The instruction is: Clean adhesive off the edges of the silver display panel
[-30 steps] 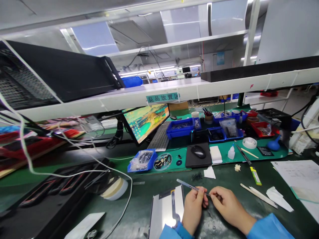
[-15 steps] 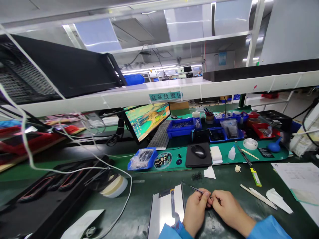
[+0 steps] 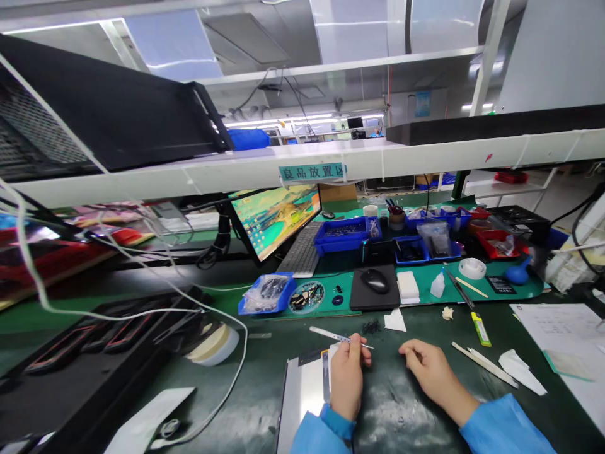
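Note:
My left hand (image 3: pixel 348 377) is closed around slim silver tweezers (image 3: pixel 326 334), with their pointed tip showing to the right of the fingers. It hovers over the right side of a flat white-backed screen panel (image 3: pixel 302 391), which has a dark strip at its top edge and a ribbon on it. My left forearm hides part of that panel. To the right, my right hand (image 3: pixel 428 369) rests just above the dark green mat with loosely bent fingers, thumb apart, holding nothing visible. A small heap of black scraps (image 3: pixel 371 326) lies beyond the hands.
A black tray (image 3: pixel 57 372), a tape roll (image 3: pixel 217 345) and a white cable (image 3: pixel 241 366) are at left. Beyond are a mouse (image 3: pixel 375 281), a blue parts bin (image 3: pixel 267 293) and a monitor (image 3: pixel 276 217). Pale sticks (image 3: pixel 486 366), a yellow-green-handled blade (image 3: pixel 481 329) and papers (image 3: pixel 562 334) lie right.
My hands were together over the mat with the tool between them. They have parted: the left moved left and up with the tweezers, and the right has let go.

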`<state>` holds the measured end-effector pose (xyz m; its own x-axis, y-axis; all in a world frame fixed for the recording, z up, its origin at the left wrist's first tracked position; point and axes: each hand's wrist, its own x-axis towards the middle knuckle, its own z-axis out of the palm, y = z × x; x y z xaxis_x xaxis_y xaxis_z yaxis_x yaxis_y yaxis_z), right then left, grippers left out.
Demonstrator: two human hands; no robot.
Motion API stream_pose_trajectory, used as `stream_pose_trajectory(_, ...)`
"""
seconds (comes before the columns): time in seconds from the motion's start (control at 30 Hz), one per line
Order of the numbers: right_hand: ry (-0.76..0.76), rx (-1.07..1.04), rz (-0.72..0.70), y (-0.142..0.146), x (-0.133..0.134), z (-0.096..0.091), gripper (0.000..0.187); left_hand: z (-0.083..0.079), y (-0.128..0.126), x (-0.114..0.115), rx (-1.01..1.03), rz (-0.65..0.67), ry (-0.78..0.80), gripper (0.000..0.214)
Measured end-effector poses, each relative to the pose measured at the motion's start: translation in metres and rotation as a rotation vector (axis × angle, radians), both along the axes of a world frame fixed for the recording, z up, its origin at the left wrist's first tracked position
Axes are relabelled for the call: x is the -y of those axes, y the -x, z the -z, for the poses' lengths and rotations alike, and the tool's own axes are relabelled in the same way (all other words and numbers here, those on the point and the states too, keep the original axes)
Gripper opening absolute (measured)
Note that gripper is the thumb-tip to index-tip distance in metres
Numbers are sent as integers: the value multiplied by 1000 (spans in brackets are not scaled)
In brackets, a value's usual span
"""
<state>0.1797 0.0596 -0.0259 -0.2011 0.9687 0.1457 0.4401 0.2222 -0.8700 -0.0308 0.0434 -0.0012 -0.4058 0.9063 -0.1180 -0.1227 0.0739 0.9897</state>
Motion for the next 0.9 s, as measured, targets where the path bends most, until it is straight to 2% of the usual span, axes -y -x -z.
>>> stream_pose_trajectory(0.13,-145,63,36,7,-8,-13,35,-4,-10,3,126,33,-21,80)
stream_pose_trajectory(0.37,-130,108,96,27,-31,-17,25,-11,-16,7,351,67,-10,76)
stream_pose_trajectory(0.57,-163,37,97,22,-22,-21,32,-7,-16,6,357,79,-34,78)
stream_pose_trajectory(0.67,-152,-49,41,19,-13,-22,35,-2,-16,8,166,184,-51,73)
stream_pose_trajectory(0.77,-121,-161,-106,20,-7,-20,39,2,-18,12,-140,392,-131,57)
stream_pose_trajectory(0.9,-81,-189,-200,24,-2,-17,43,-4,-27,19,-545,602,-108,43)
